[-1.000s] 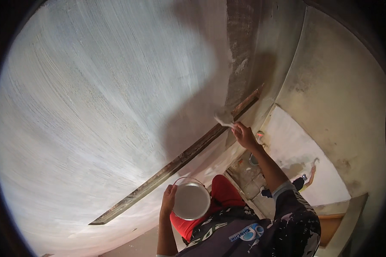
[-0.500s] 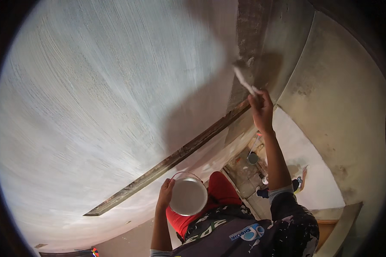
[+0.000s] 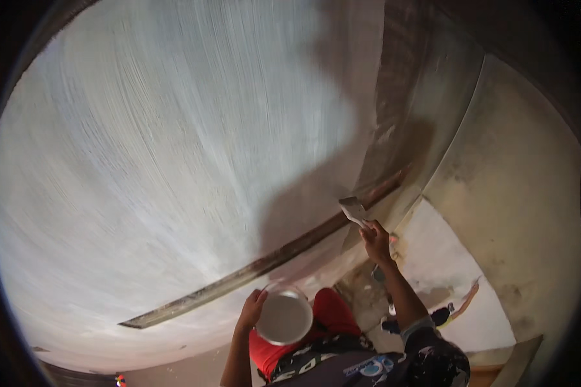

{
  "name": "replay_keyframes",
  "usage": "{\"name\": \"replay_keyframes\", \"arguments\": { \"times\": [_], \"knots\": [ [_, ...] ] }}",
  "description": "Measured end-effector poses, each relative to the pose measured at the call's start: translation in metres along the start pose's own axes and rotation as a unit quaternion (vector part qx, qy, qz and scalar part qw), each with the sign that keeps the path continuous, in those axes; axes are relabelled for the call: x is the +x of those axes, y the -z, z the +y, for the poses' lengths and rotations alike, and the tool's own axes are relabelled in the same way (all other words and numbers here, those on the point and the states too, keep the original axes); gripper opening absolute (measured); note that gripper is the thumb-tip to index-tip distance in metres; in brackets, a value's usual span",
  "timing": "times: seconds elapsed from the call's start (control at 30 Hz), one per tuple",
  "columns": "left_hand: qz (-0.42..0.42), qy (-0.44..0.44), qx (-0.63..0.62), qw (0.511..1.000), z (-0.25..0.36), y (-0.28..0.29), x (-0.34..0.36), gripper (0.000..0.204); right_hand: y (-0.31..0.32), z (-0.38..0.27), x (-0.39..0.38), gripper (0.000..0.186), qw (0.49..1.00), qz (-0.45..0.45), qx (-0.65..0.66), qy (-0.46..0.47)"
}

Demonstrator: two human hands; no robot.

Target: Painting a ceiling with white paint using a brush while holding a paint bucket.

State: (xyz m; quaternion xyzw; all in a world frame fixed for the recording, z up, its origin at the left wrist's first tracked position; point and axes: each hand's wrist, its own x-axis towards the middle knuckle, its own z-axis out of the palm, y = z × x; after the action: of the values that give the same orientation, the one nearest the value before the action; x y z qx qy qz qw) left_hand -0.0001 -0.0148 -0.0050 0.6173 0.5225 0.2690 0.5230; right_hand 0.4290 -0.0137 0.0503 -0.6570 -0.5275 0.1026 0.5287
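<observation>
My right hand [image 3: 376, 242] is closed round the handle of a flat paintbrush [image 3: 352, 208]. Its wide head is in front of the brown ledge [image 3: 265, 264], and whether the bristles touch anything I cannot tell. At my lap, my left hand [image 3: 252, 308] grips the rim of a round paint can [image 3: 283, 317] with whitish paint inside. The can's thin handle arches over its far side. Before me stretches a wall [image 3: 174, 129] with streaky whitish brush marks. Right of that coat runs a dark, rough bare strip [image 3: 399, 71].
Below on the right, another person [image 3: 444, 316] reaches an arm toward a white wall section [image 3: 442, 248]. A greyish bucket [image 3: 377, 273] stands on the floor below, partly behind my right forearm. A yellowish stained wall [image 3: 523, 174] meets the bare side at a corner.
My right hand has come down from the dark strip to the ledge with the paintbrush. The view has shifted slightly; my left hand still holds the can near my lap.
</observation>
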Motion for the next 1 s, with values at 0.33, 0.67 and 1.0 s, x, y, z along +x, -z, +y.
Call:
{"name": "replay_keyframes", "arguments": {
  "times": [0.33,0.67,1.0],
  "knots": [
    [-0.013,0.020,-0.011,1.000,0.005,-0.003,-0.005,0.041,0.109,-0.214,0.149,0.024,0.944,0.215,0.031,0.247],
    [-0.010,0.008,-0.042,0.999,-0.015,-0.006,0.007,0.040,0.149,-0.334,0.232,0.024,0.932,0.209,0.054,0.291],
    [-0.010,0.023,-0.038,0.999,0.000,-0.007,0.003,0.039,0.150,-0.351,0.234,0.019,0.937,0.188,-0.003,0.294]
  ]
}}
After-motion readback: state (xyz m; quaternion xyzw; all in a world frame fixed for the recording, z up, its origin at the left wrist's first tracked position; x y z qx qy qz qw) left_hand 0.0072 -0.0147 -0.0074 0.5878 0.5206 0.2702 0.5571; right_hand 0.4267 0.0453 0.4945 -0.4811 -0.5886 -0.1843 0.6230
